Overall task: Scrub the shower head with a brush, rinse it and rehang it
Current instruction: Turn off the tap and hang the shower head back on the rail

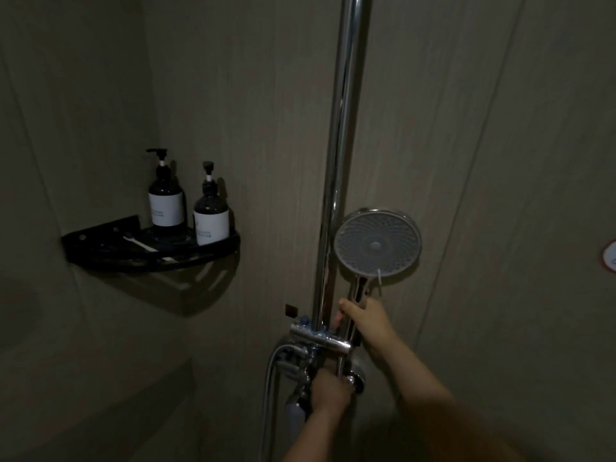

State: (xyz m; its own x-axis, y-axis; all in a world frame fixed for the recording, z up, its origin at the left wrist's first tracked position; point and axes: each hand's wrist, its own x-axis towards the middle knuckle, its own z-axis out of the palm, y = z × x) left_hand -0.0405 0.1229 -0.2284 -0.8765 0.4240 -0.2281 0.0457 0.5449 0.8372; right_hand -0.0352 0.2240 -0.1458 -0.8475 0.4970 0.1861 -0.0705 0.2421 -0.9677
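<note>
Head view: corner shelf [100,243] holds two pump bottles [165,198], toothbrush [140,243].

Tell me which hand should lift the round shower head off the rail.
Right hand: it already grips the handle just below the round grey shower head. The left hand is lower, holding the chrome tap fittings.
</note>
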